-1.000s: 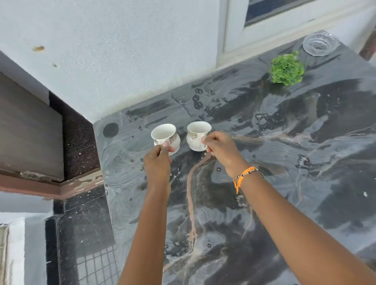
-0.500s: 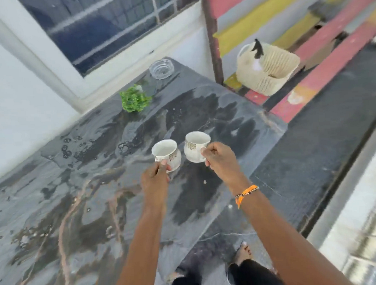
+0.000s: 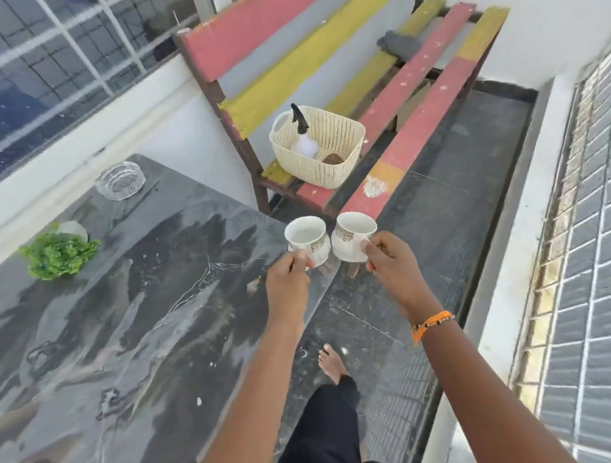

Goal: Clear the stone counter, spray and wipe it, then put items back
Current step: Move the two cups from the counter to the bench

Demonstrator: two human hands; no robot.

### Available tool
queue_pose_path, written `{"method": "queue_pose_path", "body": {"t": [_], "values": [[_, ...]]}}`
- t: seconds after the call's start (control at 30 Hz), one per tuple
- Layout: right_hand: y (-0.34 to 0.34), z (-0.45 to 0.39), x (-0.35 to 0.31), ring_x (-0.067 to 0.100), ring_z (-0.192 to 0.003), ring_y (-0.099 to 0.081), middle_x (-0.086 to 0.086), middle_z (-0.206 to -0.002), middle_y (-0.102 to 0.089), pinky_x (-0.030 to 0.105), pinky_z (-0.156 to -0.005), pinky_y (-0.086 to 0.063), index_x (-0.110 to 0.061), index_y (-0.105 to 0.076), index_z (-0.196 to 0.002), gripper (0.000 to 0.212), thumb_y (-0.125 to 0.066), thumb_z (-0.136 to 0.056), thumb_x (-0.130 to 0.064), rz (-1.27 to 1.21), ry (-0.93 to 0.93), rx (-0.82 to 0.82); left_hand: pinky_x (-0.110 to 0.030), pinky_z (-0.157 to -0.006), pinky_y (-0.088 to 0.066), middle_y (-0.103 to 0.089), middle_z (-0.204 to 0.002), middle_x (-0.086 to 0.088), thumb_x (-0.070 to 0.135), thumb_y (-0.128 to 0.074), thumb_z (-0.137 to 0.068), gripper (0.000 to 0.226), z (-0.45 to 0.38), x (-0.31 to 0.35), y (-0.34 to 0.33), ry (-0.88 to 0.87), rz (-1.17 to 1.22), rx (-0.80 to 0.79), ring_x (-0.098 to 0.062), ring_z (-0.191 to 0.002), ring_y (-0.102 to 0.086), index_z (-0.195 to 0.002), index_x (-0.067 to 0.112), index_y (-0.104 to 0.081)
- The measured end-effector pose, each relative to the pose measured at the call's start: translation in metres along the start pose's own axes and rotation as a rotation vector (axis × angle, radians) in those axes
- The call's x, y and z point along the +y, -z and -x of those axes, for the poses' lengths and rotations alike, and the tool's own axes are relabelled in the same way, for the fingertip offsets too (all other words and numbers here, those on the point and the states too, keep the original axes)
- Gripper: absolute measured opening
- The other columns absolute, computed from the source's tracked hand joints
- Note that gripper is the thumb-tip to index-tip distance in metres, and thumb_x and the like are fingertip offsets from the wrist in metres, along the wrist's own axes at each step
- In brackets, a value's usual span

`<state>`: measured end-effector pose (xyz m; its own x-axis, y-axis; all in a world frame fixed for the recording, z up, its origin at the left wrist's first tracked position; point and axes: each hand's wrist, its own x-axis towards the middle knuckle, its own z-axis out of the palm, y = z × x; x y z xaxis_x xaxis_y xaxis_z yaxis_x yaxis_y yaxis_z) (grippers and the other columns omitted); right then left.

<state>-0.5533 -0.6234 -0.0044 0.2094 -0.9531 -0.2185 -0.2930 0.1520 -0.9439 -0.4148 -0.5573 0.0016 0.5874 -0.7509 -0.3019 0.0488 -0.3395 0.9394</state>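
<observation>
I hold two white cups with gold trim in the air. My left hand grips the left cup above the right corner of the dark stone counter. My right hand grips the right cup just past the counter's edge, over the floor. Both cups look empty and upright. On the counter stay a small green plant and a glass ashtray near the window wall.
A red and yellow slatted bench stands beyond the counter. On it sits a cream basket with a spray bottle inside, and a dark cloth lies farther back. My foot is on the dark floor.
I have lifted both cups off the counter and carried them right, toward the bench. The view has swung right, bringing the bench and basket into sight.
</observation>
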Motion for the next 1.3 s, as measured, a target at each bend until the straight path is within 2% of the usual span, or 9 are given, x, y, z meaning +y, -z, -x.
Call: {"method": "queue_pose_path", "body": {"t": [0.13, 0.23, 0.53, 0.8, 1.0, 1.07, 1.13, 1.2, 1.3], "values": [[0.021, -0.049, 0.005, -0.001, -0.044, -0.039, -0.004, -0.054, -0.048, 0.011, -0.047, -0.033, -0.016, -0.044, -0.067, 0.028, -0.050, -0.094, -0.018, 0.006, -0.035, 0.055, -0.014, -0.050, -0.033, -0.038, -0.052, 0.005, 0.019, -0.047, -0.095, 0.036, -0.041, 0.008, -0.048, 0.026, 0.025, -0.043, -0.004, -0.050, -0.039, -0.061, 0.017, -0.055], [0.033, -0.091, 0.008, 0.007, -0.055, -0.043, -0.003, -0.055, -0.048, 0.020, -0.056, -0.034, -0.015, -0.044, -0.067, 0.028, -0.050, -0.094, -0.019, 0.047, -0.075, 0.071, -0.008, -0.039, -0.027, -0.036, -0.052, 0.004, 0.018, -0.047, -0.095, 0.034, -0.077, 0.011, -0.083, 0.063, 0.007, -0.048, -0.001, -0.042, -0.035, -0.062, 0.018, -0.056], [0.053, -0.197, 0.053, 0.017, -0.063, -0.038, 0.009, -0.066, -0.044, 0.027, -0.058, -0.032, -0.003, -0.045, -0.075, 0.025, -0.049, -0.095, -0.017, 0.058, -0.211, 0.098, -0.006, -0.039, -0.027, -0.037, -0.048, 0.007, 0.019, -0.045, -0.096, 0.037, -0.178, -0.012, -0.156, 0.240, -0.097, -0.087, -0.006, -0.047, -0.036, -0.061, 0.018, -0.056], [0.075, -0.283, 0.107, 0.003, -0.049, -0.043, 0.002, -0.065, -0.052, 0.021, -0.050, -0.032, -0.002, -0.051, -0.082, 0.024, -0.048, -0.095, -0.021, 0.308, -0.314, -0.066, -0.012, -0.040, -0.027, -0.045, -0.055, 0.001, 0.017, -0.046, -0.095, 0.032, -0.223, -0.054, -0.210, 0.333, -0.231, -0.096, -0.011, -0.051, -0.040, -0.065, 0.014, -0.058], [0.083, -0.348, 0.141, 0.005, -0.056, -0.051, -0.005, -0.061, -0.059, 0.025, -0.054, -0.035, -0.020, -0.045, -0.075, 0.020, -0.047, -0.095, -0.024, 0.429, -0.310, -0.236, -0.006, -0.042, -0.031, -0.045, -0.061, 0.003, 0.018, -0.045, -0.095, 0.026, -0.245, -0.076, -0.259, 0.441, -0.139, 0.031, -0.006, -0.057, -0.045, -0.074, 0.009, -0.055], [0.082, -0.366, 0.149, 0.009, -0.060, -0.056, -0.006, -0.062, -0.061, 0.025, -0.055, -0.038, -0.023, -0.042, -0.073, 0.023, -0.046, -0.095, -0.026, 0.438, -0.300, -0.250, -0.014, -0.048, -0.031, -0.042, -0.060, 0.003, 0.019, -0.044, -0.095, 0.027, -0.258, -0.081, -0.276, 0.454, -0.087, 0.105, -0.008, -0.058, -0.040, -0.072, 0.009, -0.052], [0.079, -0.385, 0.157, 0.016, -0.065, -0.061, -0.005, -0.064, -0.063, 0.032, -0.063, -0.045, -0.023, -0.043, -0.073, 0.022, -0.047, -0.095, -0.026, 0.435, -0.291, -0.256, -0.020, -0.052, -0.028, -0.040, -0.061, 0.003, 0.019, -0.044, -0.095, 0.027, -0.272, -0.088, -0.292, 0.473, -0.037, 0.160, -0.009, -0.058, -0.035, -0.070, 0.011, -0.051], [0.076, -0.402, 0.165, 0.022, -0.070, -0.064, 0.001, -0.069, -0.066, 0.037, -0.069, -0.049, -0.017, -0.046, -0.079, 0.018, -0.046, -0.095, -0.025, 0.451, -0.261, -0.274, -0.016, -0.046, -0.027, -0.039, -0.060, 0.003, 0.018, -0.043, -0.095, 0.027, -0.285, -0.095, -0.304, 0.489, 0.008, 0.205, -0.008, -0.055, -0.032, -0.070, 0.012, -0.052], [0.073, -0.418, 0.176, 0.023, -0.073, -0.066, 0.008, -0.081, -0.069, 0.038, -0.069, -0.050, -0.011, -0.048, -0.090, 0.015, -0.045, -0.096, -0.025, 0.505, -0.179, -0.295, -0.018, -0.043, -0.022, -0.035, -0.057, 0.004, 0.018, -0.044, -0.095, 0.029, -0.297, -0.105, -0.317, 0.482, 0.017, 0.243, -0.008, -0.050, -0.028, -0.067, 0.014, -0.051]]}}
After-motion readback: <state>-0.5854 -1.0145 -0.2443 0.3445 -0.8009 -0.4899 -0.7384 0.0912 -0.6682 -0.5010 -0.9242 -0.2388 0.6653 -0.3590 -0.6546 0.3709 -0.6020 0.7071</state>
